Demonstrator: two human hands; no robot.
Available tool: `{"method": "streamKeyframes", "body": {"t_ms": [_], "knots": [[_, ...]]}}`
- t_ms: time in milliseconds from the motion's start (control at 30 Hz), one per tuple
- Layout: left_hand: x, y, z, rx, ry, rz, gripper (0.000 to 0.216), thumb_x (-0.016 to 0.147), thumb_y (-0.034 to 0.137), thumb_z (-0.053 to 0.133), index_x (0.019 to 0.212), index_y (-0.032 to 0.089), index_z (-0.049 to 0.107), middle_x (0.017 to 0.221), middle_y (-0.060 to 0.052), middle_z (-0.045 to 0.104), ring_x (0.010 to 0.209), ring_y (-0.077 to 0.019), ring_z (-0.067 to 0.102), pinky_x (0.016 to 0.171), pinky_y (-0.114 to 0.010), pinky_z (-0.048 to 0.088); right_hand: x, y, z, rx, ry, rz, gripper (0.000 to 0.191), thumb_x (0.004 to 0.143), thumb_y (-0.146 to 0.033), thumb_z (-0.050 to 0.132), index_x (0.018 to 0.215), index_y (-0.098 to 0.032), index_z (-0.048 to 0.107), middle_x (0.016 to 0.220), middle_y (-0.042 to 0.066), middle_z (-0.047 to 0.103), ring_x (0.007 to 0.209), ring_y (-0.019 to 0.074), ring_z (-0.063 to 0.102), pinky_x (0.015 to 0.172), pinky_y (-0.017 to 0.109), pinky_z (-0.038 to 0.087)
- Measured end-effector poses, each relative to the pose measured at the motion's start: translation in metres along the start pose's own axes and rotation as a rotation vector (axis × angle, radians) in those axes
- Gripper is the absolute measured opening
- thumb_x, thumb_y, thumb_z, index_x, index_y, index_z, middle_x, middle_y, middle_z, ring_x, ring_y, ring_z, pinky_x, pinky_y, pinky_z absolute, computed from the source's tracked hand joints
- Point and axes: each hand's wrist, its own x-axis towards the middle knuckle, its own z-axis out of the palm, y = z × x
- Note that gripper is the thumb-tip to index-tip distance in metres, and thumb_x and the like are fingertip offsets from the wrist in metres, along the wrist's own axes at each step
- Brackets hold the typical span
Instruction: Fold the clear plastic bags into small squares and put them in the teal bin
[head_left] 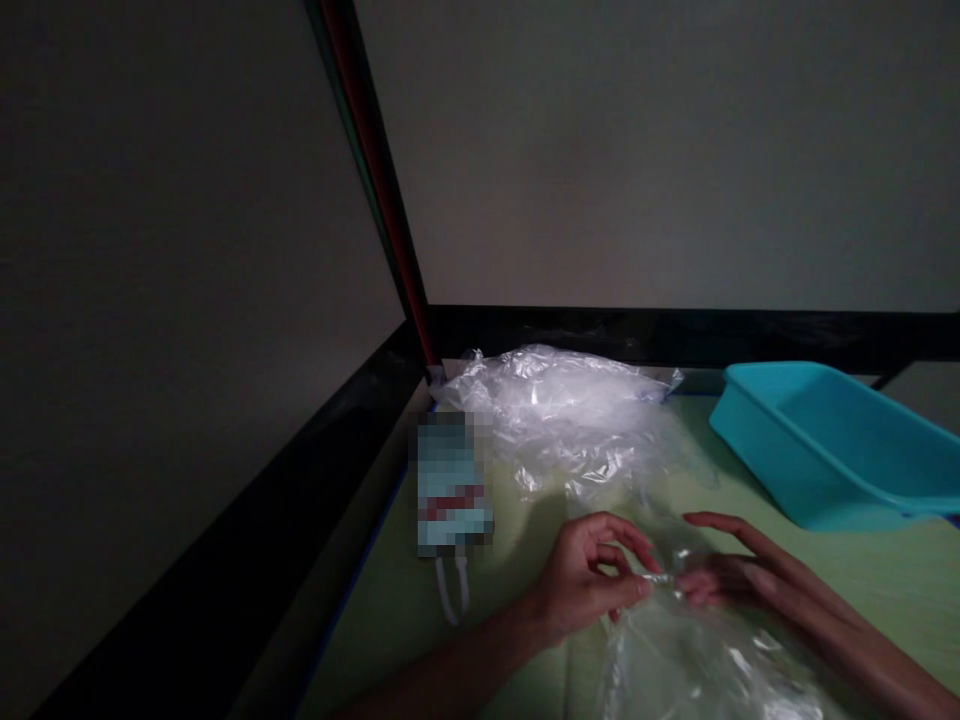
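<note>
My left hand (600, 572) is closed in a pinch, thumb against fingers, on the gathered edge of a clear plastic bag (675, 665). Close by on the right, my right hand (739, 580) also pinches the bag's edge; it is a little blurred, and its index finger reaches out forward. The bag hangs crinkled and see-through below both hands, running out at the bottom of the view. Beyond the hands lies a heaped pile of clear plastic bags (555, 410) against the back edge.
A turquoise plastic basin (795, 460) stands at the right on the pale green surface (517, 640). On the left lies a pixelated flat object (450, 480) with a white loop strap (454, 600). Walls (660, 150) with a dark lower band close off the back and left.
</note>
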Motion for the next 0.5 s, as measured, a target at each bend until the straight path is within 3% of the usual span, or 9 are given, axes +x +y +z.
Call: {"method": "streamKeyframes", "body": {"t_ms": [167,367,500], "knots": [[-0.001,-0.002,0.001,0.045,0.016,0.009,0.027,0.058,0.021,0.073,0.077,0.012,0.056,0.077,-0.005,0.064,0.058,-0.0082,0.053,0.036,-0.011,0.037,-0.007,0.002,0.021,-0.202,-0.024,-0.087,0.065,0.078,-0.041,0.054,0.132,-0.026,0.022,0.1,0.01,0.061,0.1,0.0263,0.056,0.091,0.043,0.038],[0.001,-0.003,0.002,0.024,0.006,0.022,0.031,0.057,0.021,0.073,0.08,0.012,0.055,0.082,-0.007,0.064,0.068,-0.0122,0.057,0.037,-0.011,0.038,-0.001,0.008,0.032,-0.171,0.025,-0.113,0.052,0.078,-0.038,0.051,0.124,-0.026,0.03,0.069,-0.001,0.059,0.066,0.0182,0.058,0.066,0.032,0.045],[0.001,-0.001,0.002,0.032,0.032,0.016,0.032,0.054,0.017,0.073,0.08,0.012,0.055,0.082,-0.007,0.064,0.063,-0.0099,0.053,0.037,-0.012,0.037,-0.006,-0.002,0.03,-0.151,0.046,-0.09,0.049,0.076,-0.039,0.054,0.12,-0.027,0.037,0.063,-0.003,0.055,0.06,0.0171,0.055,0.062,0.031,0.044]]}}
